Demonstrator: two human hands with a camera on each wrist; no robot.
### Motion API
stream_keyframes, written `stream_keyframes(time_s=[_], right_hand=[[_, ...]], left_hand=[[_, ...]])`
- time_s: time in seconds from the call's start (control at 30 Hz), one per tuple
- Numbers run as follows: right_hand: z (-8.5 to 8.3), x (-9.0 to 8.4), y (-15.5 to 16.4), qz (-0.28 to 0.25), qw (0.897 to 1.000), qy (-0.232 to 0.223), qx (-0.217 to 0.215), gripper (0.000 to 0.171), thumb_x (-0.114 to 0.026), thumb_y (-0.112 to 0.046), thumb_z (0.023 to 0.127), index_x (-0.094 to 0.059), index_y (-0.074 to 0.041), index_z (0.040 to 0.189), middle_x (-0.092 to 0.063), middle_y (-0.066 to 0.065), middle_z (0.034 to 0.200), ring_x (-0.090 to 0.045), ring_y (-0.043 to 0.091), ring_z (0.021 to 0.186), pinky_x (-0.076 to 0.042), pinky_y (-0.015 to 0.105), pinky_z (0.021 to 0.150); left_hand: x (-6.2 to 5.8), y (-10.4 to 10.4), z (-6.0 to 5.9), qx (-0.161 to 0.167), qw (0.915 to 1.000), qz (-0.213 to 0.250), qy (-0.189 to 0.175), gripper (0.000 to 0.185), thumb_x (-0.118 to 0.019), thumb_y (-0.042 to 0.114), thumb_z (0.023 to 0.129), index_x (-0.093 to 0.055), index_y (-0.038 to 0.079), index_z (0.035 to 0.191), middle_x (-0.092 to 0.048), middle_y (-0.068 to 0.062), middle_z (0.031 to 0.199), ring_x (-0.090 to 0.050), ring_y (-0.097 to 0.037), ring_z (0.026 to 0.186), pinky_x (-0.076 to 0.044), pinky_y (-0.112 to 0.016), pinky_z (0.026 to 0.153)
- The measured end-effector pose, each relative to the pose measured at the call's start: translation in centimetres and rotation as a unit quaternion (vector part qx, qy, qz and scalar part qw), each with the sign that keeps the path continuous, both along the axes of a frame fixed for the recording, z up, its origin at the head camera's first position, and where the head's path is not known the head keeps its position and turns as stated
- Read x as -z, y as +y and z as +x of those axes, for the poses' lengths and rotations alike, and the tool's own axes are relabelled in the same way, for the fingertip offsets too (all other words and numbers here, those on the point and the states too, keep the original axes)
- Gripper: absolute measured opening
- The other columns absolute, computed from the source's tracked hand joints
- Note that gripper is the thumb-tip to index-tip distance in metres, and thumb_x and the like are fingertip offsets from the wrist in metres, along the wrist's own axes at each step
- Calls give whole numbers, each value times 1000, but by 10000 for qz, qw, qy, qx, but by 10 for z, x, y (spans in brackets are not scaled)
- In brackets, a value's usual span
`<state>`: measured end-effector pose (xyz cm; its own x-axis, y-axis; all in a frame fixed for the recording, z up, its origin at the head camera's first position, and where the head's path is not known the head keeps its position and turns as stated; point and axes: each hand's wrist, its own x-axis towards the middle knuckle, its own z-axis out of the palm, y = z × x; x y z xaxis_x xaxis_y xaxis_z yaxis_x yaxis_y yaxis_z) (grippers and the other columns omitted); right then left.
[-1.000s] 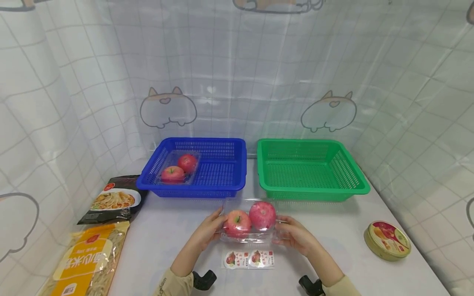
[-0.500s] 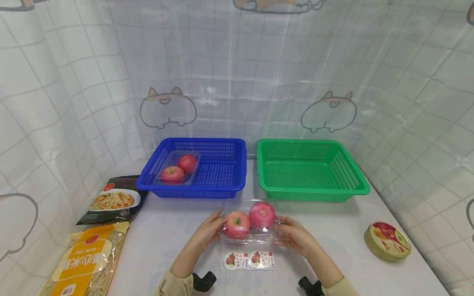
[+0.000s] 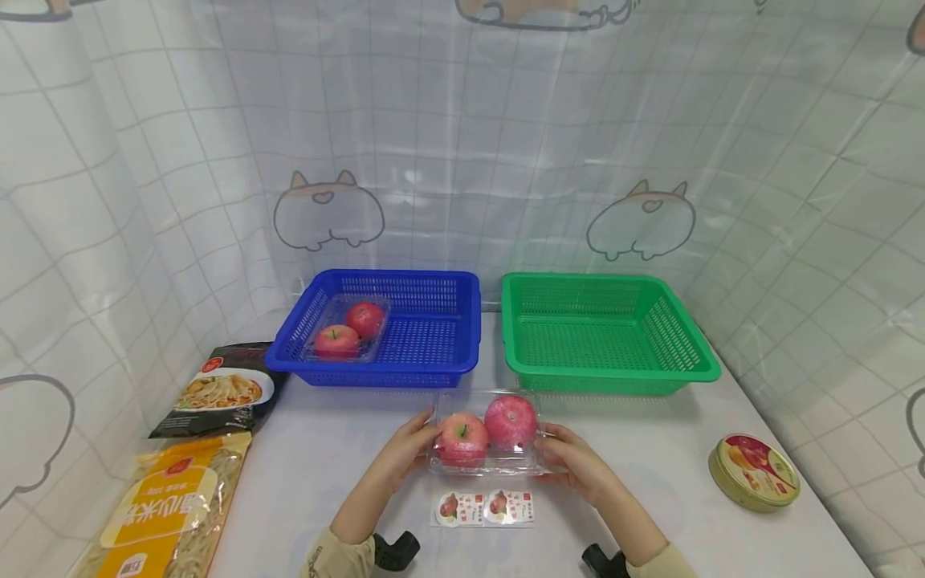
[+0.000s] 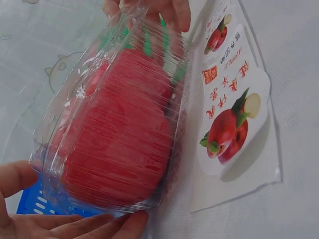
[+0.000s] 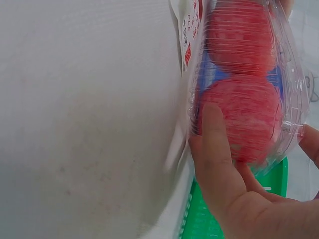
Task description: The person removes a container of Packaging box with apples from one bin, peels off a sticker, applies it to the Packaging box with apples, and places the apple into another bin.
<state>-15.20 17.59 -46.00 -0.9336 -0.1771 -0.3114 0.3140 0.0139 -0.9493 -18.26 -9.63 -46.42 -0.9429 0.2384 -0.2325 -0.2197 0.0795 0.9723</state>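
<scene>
A clear plastic box (image 3: pixel 486 437) with two red apples in it sits low over the white table, just in front of the two baskets. My left hand (image 3: pixel 417 440) grips its left end and my right hand (image 3: pixel 555 453) grips its right end. In the left wrist view the box (image 4: pixel 114 134) fills the middle, with my left fingers (image 4: pixel 75 226) curled under its near end. In the right wrist view my right thumb (image 5: pixel 214 134) presses on the side of the box (image 5: pixel 244 74). A printed apple label (image 3: pixel 482 508) lies flat on the table below the box.
A blue basket (image 3: pixel 433 377) behind holds a second clear box of two apples (image 3: pixel 347 327). To its right stands a green basket (image 3: pixel 607 377) with nothing in it. A round tin (image 3: pixel 755 472) lies at the right, and two noodle packs (image 3: pixel 177 506) at the left edge.
</scene>
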Motion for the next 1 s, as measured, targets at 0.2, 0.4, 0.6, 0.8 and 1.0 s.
stream_keyframes(time_s=[0.2,0.4,0.6,0.8,1.0], right_hand=[[4,-3,2,144,9996,247,52,63,-53,-20,90,-25,8,139,-37,32,133,-49,35,111,-49,48,84],[11,-12,1,806,9913,858,580,56,-57,-16,88,-35,4,136,-39,28,135,-44,39,119,-45,48,90],[25,-23,-3,1550,9678,1643,1111,34,-63,-10,85,-54,0,116,-56,16,118,-52,29,108,-46,36,86],[46,-24,-10,1631,9438,2862,271,13,-64,-5,84,-63,-9,96,-64,6,94,-56,7,85,-47,23,75],[56,-16,-17,1791,8863,4086,-1244,16,-64,-2,83,-63,-10,97,-64,3,91,-57,10,82,-50,25,69]], left_hand=[[0,-2,1,57,10000,-26,48,65,-47,24,94,-18,-9,142,-27,-36,140,-40,-48,121,-38,-56,94],[-2,-7,5,-114,9997,-13,219,64,-47,25,93,-21,-7,142,-35,-35,135,-46,-46,117,-43,-51,92],[-7,-16,15,-373,9990,-102,218,55,-45,22,95,-28,-6,139,-43,-33,129,-54,-39,108,-47,-46,87],[-9,-23,31,-453,9987,-216,14,51,-48,25,93,-37,-8,130,-56,-25,116,-60,-32,98,-50,-42,81],[-4,-25,42,-177,9990,-402,-86,41,-47,24,93,-43,-8,117,-61,-16,103,-62,-24,85,-51,-35,70]])
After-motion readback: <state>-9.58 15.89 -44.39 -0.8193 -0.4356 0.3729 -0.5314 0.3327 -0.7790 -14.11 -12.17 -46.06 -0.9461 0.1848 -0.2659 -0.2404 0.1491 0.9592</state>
